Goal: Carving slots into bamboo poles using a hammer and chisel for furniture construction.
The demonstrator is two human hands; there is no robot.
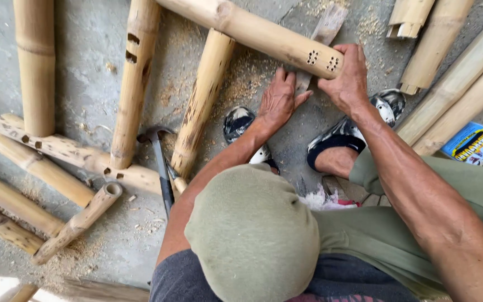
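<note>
I see a flat wooden slat (321,39) running under the end of a bamboo pole (264,36) with small drilled holes, both on the concrete floor (85,84). I judge the fitting step is in hand; next calls for steady alignment. My right hand (346,78) clasps the pole end; my left hand (278,100) presses flat-fingered on the slat, not closed. A hammer (160,162) lies near.

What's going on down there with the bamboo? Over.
Left hand flat on wooden slat. Right hand gripping drilled bamboo pole end. Hammer lying aside, untouched.
</note>
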